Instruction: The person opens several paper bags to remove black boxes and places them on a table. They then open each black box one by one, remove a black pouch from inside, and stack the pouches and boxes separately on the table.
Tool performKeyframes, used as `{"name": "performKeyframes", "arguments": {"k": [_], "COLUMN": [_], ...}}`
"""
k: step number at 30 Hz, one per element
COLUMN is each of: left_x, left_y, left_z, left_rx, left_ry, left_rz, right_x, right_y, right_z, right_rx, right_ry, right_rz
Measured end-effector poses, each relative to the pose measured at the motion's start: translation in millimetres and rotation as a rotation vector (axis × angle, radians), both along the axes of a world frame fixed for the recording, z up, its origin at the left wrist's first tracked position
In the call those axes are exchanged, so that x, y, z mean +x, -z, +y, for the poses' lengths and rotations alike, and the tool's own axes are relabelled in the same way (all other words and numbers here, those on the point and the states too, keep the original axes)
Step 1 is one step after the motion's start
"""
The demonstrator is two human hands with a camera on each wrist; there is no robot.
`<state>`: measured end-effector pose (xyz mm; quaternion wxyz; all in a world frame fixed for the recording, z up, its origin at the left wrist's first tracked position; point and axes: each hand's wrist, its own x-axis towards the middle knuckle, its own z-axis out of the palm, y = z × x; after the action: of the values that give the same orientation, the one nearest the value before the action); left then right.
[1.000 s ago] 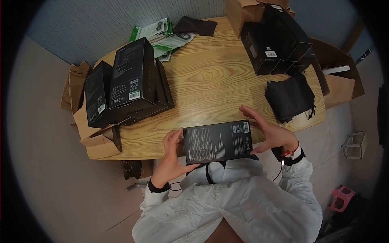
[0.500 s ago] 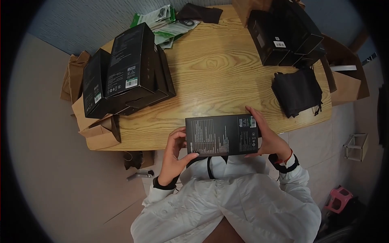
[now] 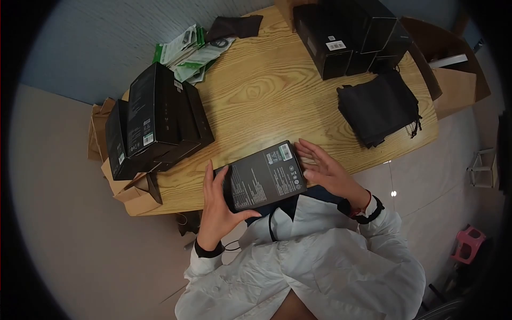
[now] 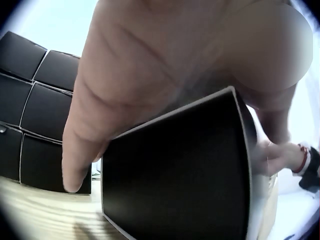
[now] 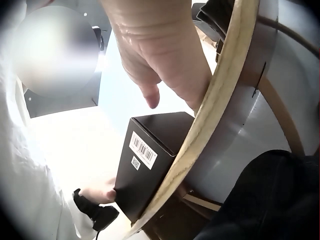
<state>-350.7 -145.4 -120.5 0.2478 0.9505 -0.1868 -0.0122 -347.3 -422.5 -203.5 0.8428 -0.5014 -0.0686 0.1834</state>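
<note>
A black box (image 3: 261, 176) with printed text and a green-edged label lies tilted at the table's near edge. The left hand (image 3: 216, 210) is at its left end, fingers spread along that side and thumb by the near edge. In the left wrist view the same hand (image 4: 135, 75) reaches over the dark box end (image 4: 175, 170). Beside the box's right end is the right hand (image 3: 330, 173), fingers loosely extended. The right wrist view has this hand (image 5: 160, 50) above the box (image 5: 150, 165), with a visible gap between thumb and box.
Black boxes (image 3: 160, 117) are stacked at the table's left, more black boxes (image 3: 325, 45) at the back right. Black drawstring pouches (image 3: 378, 109) lie at the right. Green-white packets (image 3: 186, 53) and a dark cloth (image 3: 234, 26) lie at the back. Paper bags (image 3: 456, 88) flank the table.
The box has turned counterclockwise, its right end now farther from the body. The right hand, earlier gripping that end, has loosened. The left hand's fingers have straightened. The head view has shifted.
</note>
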Motion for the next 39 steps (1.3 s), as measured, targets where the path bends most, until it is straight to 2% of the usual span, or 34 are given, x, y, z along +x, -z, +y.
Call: {"name": "performKeyframes", "arguments": {"k": [1, 4, 8, 11, 13, 17, 19, 26, 29, 32, 34, 37, 39], "left_x": [4, 6, 6, 0, -2, -5, -5, -3, -7, -9, -11, -13, -13], "left_y": [0, 1, 8, 16, 19, 19, 17, 19, 17, 14, 10, 5, 3], "left_z": [-2, -6, 0, 3, 4, 1, 0, 4, 6, 6, 5, 5, 6], "left_rx": [0.108, 0.155, 0.016, 0.004, -0.016, 0.021, 0.037, 0.017, 0.025, 0.056, 0.072, 0.128, 0.167], "left_ry": [0.073, 0.082, 0.101, 0.136, 0.152, 0.107, 0.096, 0.141, 0.155, 0.164, 0.165, 0.157, 0.182], "left_rz": [-0.016, 0.021, -0.004, -0.125, -0.195, -0.21, -0.207, -0.309, -0.346, -0.378, -0.394, -0.395, -0.386], "right_x": [0, -4, -5, -1, 4, 1, -2, 3, 0, -2, -6, -8, -9], "right_y": [2, 11, 1, -1, -4, 4, -3, -5, -16, -28, -37, -45, -51], "right_z": [-1, 3, 1, -5, -10, -9, -12, -15, -16, -18, -17, -16, -16], "right_rx": [-0.11, -0.126, -0.088, -0.089, 0.049, 0.084, -0.14, -0.09, -0.138, -0.221, -0.471, -0.558, -0.569], "right_ry": [-0.003, 0.05, 0.079, 0.052, -0.132, -0.102, 0.0, -0.023, 0.016, -0.056, 0.041, 0.074, 0.078], "right_rz": [-0.047, -0.06, -0.029, -0.068, 0.061, -0.013, -0.034, -0.002, -0.068, -0.177, -0.389, -0.507, -0.479]}}
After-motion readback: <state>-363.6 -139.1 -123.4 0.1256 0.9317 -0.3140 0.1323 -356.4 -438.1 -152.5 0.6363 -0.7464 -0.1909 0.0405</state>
